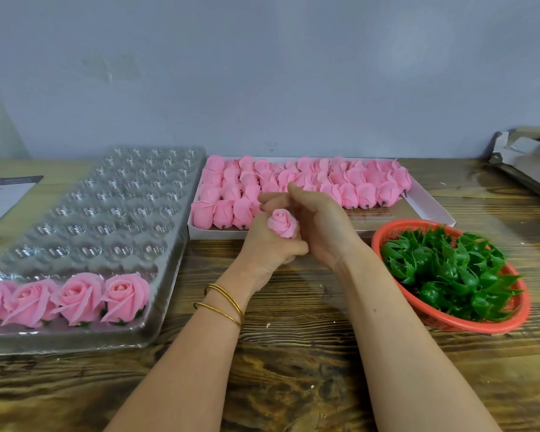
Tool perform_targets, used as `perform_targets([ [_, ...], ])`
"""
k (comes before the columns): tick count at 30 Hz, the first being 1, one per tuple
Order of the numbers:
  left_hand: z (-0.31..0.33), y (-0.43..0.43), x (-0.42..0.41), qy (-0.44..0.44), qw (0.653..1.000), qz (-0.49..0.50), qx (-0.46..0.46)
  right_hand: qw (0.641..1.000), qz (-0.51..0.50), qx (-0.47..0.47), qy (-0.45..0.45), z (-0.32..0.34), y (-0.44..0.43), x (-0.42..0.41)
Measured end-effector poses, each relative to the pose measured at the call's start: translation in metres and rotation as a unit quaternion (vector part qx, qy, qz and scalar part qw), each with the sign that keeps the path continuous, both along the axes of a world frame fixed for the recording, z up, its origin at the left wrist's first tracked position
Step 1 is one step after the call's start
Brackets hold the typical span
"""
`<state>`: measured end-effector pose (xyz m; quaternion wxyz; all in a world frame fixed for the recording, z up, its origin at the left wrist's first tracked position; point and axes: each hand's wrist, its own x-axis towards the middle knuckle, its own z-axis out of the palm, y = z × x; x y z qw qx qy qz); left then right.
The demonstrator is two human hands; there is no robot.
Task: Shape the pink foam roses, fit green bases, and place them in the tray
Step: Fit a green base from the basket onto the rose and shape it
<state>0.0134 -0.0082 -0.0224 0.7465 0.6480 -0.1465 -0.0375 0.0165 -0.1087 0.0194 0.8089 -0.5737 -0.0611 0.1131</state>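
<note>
A closed pink foam rose (282,224) sits upright in my left hand (267,246), whose fingers curl round its lower part. My right hand (317,224) lies against the rose's right side, fingers extended over its top toward the box. A white box (418,201) behind the hands holds several rows of closed pink rosebuds (349,182). A red basket (387,232) at the right is filled with green plastic bases (449,269). The clear plastic tray (113,194) at the left has several opened roses (75,296) along its near row.
The wooden table (293,353) carries everything. A sheet of paper (3,191) lies at the far left. A grey metal tray with crumpled wrapping (530,157) sits at the far right. A blue-grey wall stands behind.
</note>
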Motion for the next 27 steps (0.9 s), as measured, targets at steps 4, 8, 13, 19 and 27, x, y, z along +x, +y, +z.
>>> perform_targets([
  [4, -0.0019, -0.0008, 0.0008, -0.004, 1.000, 0.000, -0.016, 0.999, 0.028, -0.013, 0.024, 0.0011, 0.0033, -0.0023],
  [8, -0.0045, 0.0022, 0.0015, -0.005, 1.000, -0.006, -0.015, 0.999, 0.028, -0.032, 0.010, 0.0010, 0.0048, -0.0027],
  [13, -0.0040, 0.0022, 0.0011, 0.011, 0.999, -0.012, -0.030, 0.998, 0.028, -0.053, -0.002, -0.0016, 0.0054, -0.0018],
  [19, -0.0010, 0.0059, 0.0022, 0.042, 0.997, -0.020, -0.068, 0.996, 0.059, -0.065, 0.016, -0.0032, 0.0086, -0.0050],
  [27, 0.0018, 0.0045, 0.0031, 0.062, 0.993, 0.007, -0.100, 0.994, 0.071, -0.082, -0.016, -0.0044, 0.0098, -0.0073],
])
